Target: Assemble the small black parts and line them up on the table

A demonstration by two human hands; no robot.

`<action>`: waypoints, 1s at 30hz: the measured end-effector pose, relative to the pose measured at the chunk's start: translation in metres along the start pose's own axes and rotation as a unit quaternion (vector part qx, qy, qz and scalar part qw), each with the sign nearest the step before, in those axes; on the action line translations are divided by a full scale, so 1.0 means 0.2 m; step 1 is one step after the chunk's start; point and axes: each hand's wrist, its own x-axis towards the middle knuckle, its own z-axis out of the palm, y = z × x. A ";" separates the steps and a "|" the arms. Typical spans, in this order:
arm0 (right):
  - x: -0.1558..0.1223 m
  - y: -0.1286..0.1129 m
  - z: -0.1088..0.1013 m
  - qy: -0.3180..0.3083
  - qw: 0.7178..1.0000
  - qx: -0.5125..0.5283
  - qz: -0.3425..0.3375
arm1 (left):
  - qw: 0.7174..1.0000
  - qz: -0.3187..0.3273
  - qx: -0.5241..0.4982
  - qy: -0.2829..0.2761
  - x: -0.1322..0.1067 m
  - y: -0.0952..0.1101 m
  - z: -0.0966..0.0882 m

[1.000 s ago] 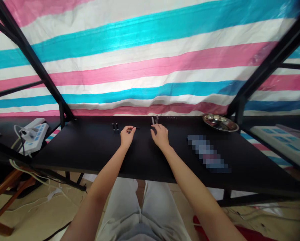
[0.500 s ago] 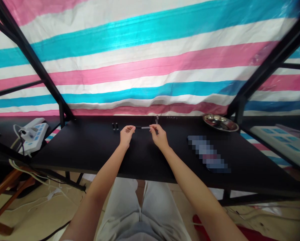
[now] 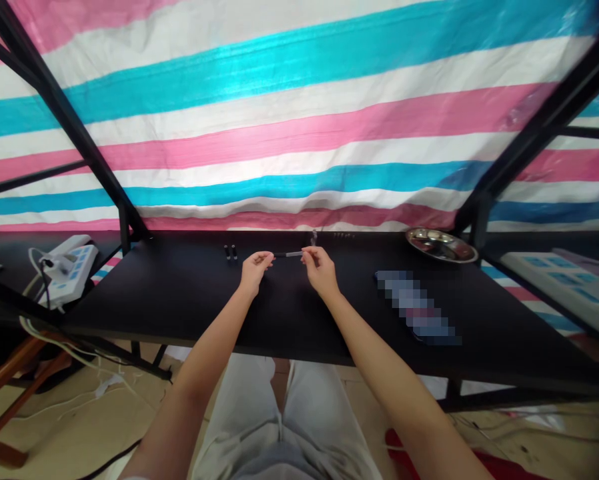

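Observation:
A slim pen (image 3: 288, 255), dark on its left part and clear grey on its right part, is stretched level between my two hands just over the black table (image 3: 179, 293). The fingertips of my left hand (image 3: 254, 270) pinch its dark end. My right hand (image 3: 322, 268) pinches the clear end between thumb and fingers. Two short black pieces with pale ends (image 3: 230, 252) lie left of my left hand. Behind my right hand is a small cluster of clear pieces (image 3: 314, 237), too small to make out.
A row of tiny bits (image 3: 343, 235) lies along the table's back edge. At the right are a shiny metal dish (image 3: 442, 246) and a blurred-out blue item (image 3: 417, 308). A power strip (image 3: 72, 273) with cords is at the left. Striped sheeting (image 3: 289, 133) hangs behind.
Both hands have shifted very slightly to the right together with the pen. Each keeps its pinch on it.

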 end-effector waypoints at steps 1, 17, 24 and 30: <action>0.00 0.00 0.00 0.001 1.000 0.003 0.003 | 1.000 -0.003 0.000 -0.008 0.00 0.00 0.00; -0.02 0.02 0.01 -0.153 0.975 -0.163 0.017 | 0.974 0.129 0.173 -0.071 -0.06 0.01 0.04; -0.02 0.04 0.00 -0.169 0.970 -0.171 0.028 | 0.836 0.297 0.405 -0.222 0.03 0.26 0.03; -0.02 0.03 -0.01 -0.174 0.968 -0.178 0.041 | 0.777 0.228 0.547 -0.213 0.36 0.51 -0.11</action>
